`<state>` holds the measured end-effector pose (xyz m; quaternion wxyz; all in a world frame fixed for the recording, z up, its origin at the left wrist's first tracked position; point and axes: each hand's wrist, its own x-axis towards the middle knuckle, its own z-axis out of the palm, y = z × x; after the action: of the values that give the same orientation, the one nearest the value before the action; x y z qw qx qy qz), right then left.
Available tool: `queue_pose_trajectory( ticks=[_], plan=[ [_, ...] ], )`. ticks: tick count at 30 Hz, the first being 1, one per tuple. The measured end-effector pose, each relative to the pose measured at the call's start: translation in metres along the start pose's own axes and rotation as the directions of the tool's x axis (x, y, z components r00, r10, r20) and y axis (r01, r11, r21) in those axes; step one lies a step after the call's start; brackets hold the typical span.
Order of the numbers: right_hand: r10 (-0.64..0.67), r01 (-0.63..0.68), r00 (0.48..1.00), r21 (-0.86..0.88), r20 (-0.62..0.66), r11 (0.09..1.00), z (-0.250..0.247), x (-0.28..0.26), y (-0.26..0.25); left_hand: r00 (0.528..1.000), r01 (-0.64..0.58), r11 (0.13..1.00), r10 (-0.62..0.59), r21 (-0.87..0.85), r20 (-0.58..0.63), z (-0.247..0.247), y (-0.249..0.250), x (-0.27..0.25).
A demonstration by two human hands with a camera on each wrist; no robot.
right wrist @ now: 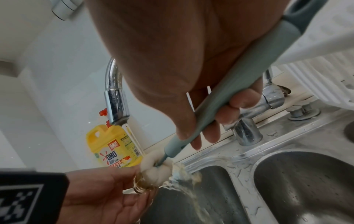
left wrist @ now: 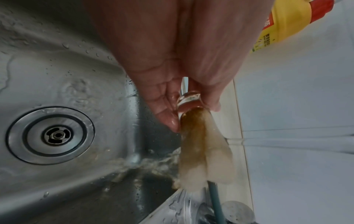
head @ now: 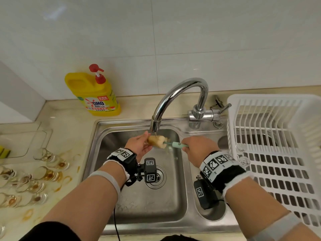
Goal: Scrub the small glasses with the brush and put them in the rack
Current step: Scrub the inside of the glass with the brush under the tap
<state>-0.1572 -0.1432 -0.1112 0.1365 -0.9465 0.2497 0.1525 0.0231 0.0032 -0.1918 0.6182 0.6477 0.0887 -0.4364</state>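
Note:
Under the running faucet (head: 182, 91), my left hand (head: 144, 143) pinches a small clear glass (left wrist: 188, 98) by its base, the mouth turned toward the right. The brush's pale sponge head (head: 159, 142) is pushed into the glass, and part of it bulges out at the rim (right wrist: 155, 169). My right hand (head: 196, 147) grips the brush's teal handle (right wrist: 239, 84), with the fingers curled round it. Brownish water spills from the glass into the sink (head: 139, 206).
A white dish rack (head: 278, 136) stands at the right with two clean glasses (head: 243, 155) at its left edge. Several stained glasses (head: 43, 173) lie on the left counter. A yellow detergent bottle (head: 94, 94) stands behind the sink.

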Motion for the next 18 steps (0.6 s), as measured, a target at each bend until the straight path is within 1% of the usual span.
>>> queue_pose_trajectory(
  ticks=[3, 6, 9, 11, 13, 15, 18],
  plan=[
    [0.026, -0.026, 0.999, 0.015, -0.027, 1.0, -0.001, 0.001, 0.0, 0.999, 0.036, 0.999, -0.036, -0.012, 0.001, 0.001, 0.003, -0.001],
    [0.025, -0.023, 0.999, 0.058, -0.035, 0.998, 0.002, 0.002, 0.001, 0.997, 0.069, 0.994, -0.068, -0.086, 0.024, 0.0, 0.007, -0.002],
    [0.073, -0.078, 0.996, 0.089, 0.052, 0.993, 0.01, 0.007, 0.001, 0.994, 0.096, 0.977, -0.083, -0.193, 0.072, -0.003, 0.01, -0.004],
    [0.111, -0.125, 0.986, 0.116, 0.125, 0.985, 0.017, 0.01, 0.002, 0.992, 0.097, 0.979, -0.081, -0.181, 0.095, -0.004, 0.011, -0.006],
    [0.112, -0.133, 0.983, 0.143, 0.147, 0.981, 0.02, 0.011, 0.003, 0.994, 0.09, 0.983, -0.078, -0.157, 0.078, -0.006, 0.011, -0.006],
    [0.101, -0.116, 0.988, 0.13, 0.113, 0.985, 0.016, 0.009, 0.003, 0.996, 0.092, 0.984, -0.087, -0.151, 0.037, -0.007, 0.009, -0.005],
    [0.072, -0.073, 0.997, 0.048, 0.017, 0.996, 0.006, -0.001, 0.003, 0.996, 0.088, 0.981, -0.089, -0.171, -0.002, -0.006, 0.01, -0.007]
  ],
)
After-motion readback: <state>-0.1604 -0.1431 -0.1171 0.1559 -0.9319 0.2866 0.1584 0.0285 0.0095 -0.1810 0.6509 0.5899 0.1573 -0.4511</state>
